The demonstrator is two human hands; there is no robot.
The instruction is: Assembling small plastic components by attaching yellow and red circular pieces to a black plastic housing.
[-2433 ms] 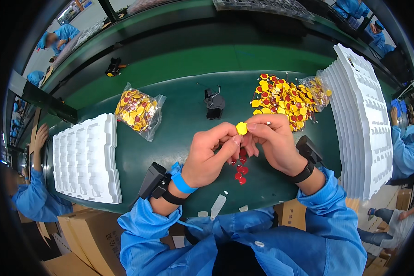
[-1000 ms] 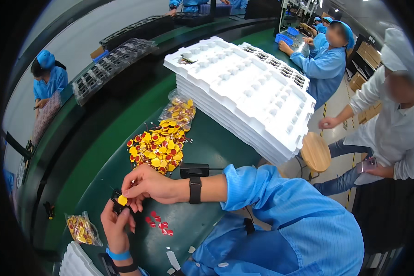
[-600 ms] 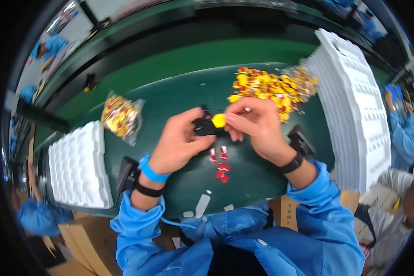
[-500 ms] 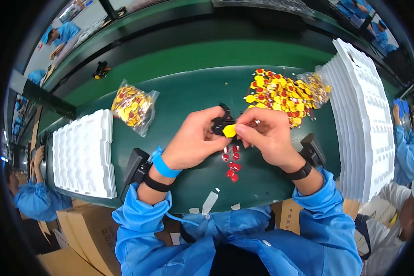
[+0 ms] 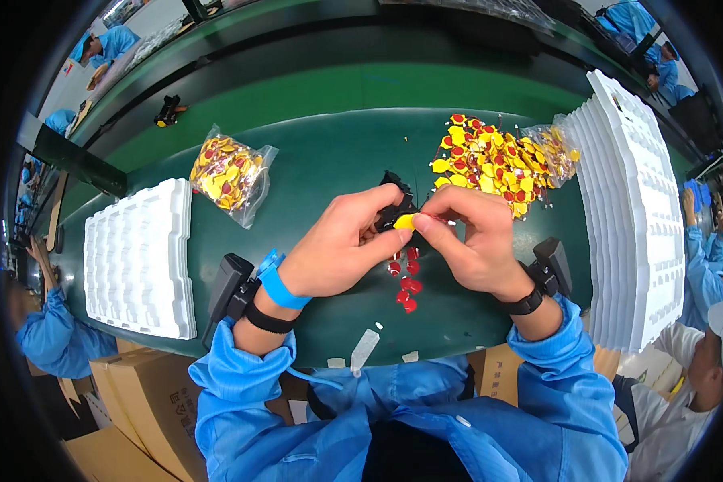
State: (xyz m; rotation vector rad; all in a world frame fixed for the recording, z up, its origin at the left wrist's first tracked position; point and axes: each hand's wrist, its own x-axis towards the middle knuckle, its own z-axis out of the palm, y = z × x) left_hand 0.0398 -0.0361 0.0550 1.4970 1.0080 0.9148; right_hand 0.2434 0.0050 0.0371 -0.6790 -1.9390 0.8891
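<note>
Right here at the green table (image 5: 313, 329), the yellow disc (image 5: 404, 222) sits between the 2 thumbs, near the middle of the work surface: bright, flat, with a matte face turned up. The right hand (image 5: 475, 245) pinches its right edge between thumb and forefinger. The left hand (image 5: 337, 245) has its fingers curled around a black part (image 5: 395, 193), jagged and dark, its thumb tip pressed up by the disc's lower side.

Hard to make out, this bit! The fingers cover much of the black part, and its lower portion is lost behind the left hand. Whether the disc touches it, I can't tell. The disc's underside is hidden too.

Now the edges: just below the hands lie red pieces (image 5: 410, 287), and beyond them the table's near rim curves past the person's front, a pale strip (image 5: 365, 349) lying there. Off to the left, green surface runs out to a clear bag (image 5: 230, 177) and a white tray (image 5: 139, 261). To the right, space is tighter: a yellow-and-red heap (image 5: 490, 161) rises just beyond the right hand, and white stacked trays (image 5: 639, 221) wall off that side.
</note>
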